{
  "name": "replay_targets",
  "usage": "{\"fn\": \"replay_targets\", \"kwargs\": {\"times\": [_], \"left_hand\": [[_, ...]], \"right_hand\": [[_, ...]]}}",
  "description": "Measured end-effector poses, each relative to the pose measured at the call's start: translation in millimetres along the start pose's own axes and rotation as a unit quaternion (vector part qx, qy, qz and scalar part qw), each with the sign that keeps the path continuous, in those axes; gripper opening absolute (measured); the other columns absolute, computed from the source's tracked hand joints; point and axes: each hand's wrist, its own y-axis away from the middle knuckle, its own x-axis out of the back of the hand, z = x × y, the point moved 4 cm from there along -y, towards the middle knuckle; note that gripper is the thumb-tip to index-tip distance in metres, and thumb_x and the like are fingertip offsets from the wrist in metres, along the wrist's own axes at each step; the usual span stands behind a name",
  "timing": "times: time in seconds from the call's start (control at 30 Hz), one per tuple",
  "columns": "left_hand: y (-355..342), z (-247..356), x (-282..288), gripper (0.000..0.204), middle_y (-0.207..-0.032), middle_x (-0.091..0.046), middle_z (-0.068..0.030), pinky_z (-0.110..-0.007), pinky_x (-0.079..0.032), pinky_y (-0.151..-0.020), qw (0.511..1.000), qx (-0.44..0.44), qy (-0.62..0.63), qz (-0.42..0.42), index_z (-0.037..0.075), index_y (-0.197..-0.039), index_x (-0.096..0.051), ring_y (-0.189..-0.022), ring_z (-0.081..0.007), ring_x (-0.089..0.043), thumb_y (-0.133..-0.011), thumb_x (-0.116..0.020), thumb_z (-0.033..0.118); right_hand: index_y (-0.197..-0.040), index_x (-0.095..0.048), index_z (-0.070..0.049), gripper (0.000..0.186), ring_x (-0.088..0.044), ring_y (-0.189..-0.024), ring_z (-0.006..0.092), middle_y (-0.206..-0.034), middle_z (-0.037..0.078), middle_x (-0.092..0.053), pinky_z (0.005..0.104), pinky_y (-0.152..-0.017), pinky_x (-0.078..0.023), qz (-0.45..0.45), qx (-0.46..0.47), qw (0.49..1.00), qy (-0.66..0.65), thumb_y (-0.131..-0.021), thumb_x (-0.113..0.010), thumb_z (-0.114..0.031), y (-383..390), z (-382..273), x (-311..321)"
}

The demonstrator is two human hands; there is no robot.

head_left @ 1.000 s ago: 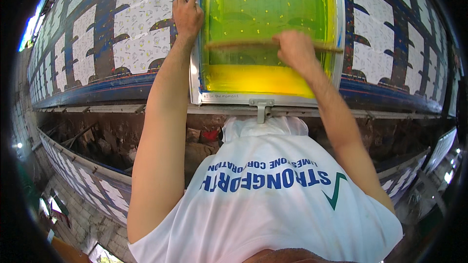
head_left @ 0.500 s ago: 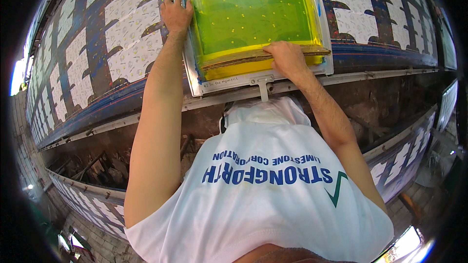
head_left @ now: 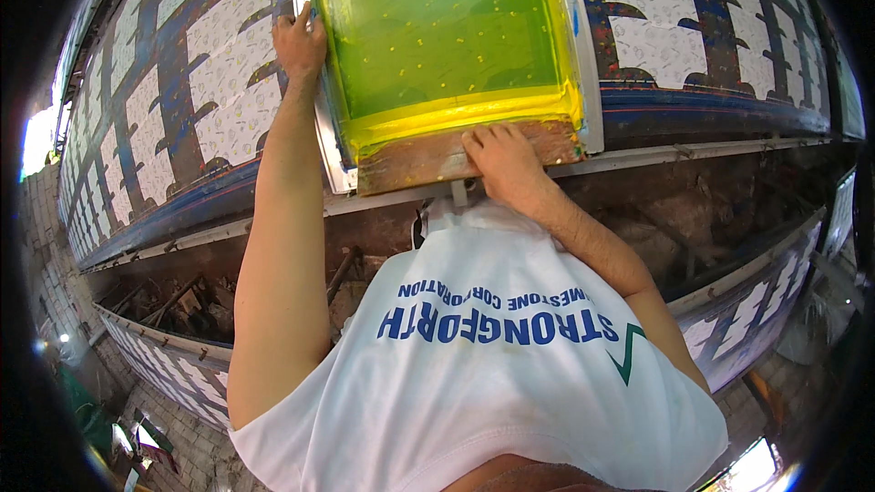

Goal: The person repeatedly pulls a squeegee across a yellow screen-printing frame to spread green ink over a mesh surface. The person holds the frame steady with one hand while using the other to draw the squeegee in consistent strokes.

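A silk-screen printing frame with yellow-green mesh lies over the long printing table. At its left rail, my left hand grips the edge with bent fingers. My right hand holds a wide wooden squeegee at the near end of the screen, fingers over its upper edge. The squeegee leans back, showing its worn brown face, and covers most of the frame's near rail. Its blade edge is hidden. Bright yellow ink lines the mesh just beyond it.
Pale printed fabric pieces lie in rows on the dark table on both sides. A metal rail runs along the table's near edge. Below it is a dark gap with debris, then a second table with similar pieces.
The squeegee has come toward me to the screen's near end and tipped, so its broad face now shows. My left hand stays at the left rail. The view has shifted slightly.
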Motion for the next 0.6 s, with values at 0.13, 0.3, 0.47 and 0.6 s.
{"fn": "replay_targets", "kwargs": {"times": [0.13,0.3,0.47,0.6], "left_hand": [[-1,5,5,0.04,-0.107,-0.065,-0.0186,-0.047,-0.049,-0.097,1.0,0.002,0.003,-0.016,0.017,-0.13,-0.076,-0.105,-0.0359,-0.059,-0.093,-0.07,0.03],[-1,13,10,0.04,-0.109,-0.065,-0.0184,-0.046,-0.048,-0.098,1.0,0.001,-0.021,-0.022,0.015,-0.132,-0.075,-0.106,-0.0363,-0.058,-0.095,-0.069,0.027],[-3,15,11,0.042,-0.107,-0.064,-0.0164,-0.046,-0.047,-0.096,0.997,0.003,-0.038,-0.065,0.014,-0.136,-0.072,-0.104,-0.0355,-0.057,-0.096,-0.067,0.025],[-3,16,10,0.041,-0.103,-0.062,-0.0146,-0.044,-0.048,-0.095,0.998,-0.001,-0.038,-0.057,0.015,-0.137,-0.072,-0.102,-0.0337,-0.056,-0.097,-0.067,0.024]], "right_hand": [[-0.137,-0.06,-0.001,0.06,-0.06,-0.121,0.0358,-0.125,0.017,-0.065,0.0499,-0.108,-0.045,0.023,0.035,0.998,-0.047,-0.081,-0.077,-0.017,16,11,5],[-0.132,-0.063,0.001,0.052,-0.062,-0.121,0.039,-0.125,0.02,-0.065,0.0501,-0.106,-0.049,0.04,-0.041,0.955,-0.292,-0.088,-0.076,-0.023,37,83,19],[-0.137,-0.061,0.004,0.063,-0.064,-0.115,0.0371,-0.125,0.02,-0.064,0.0456,-0.099,-0.053,0.204,-0.267,0.905,-0.259,-0.089,-0.08,-0.032,55,209,34],[-0.141,-0.058,0.005,0.071,-0.064,-0.115,0.0346,-0.126,0.019,-0.062,0.0434,-0.099,-0.052,0.17,-0.356,0.856,-0.334,-0.089,-0.082,-0.037,52,249,17]]}}
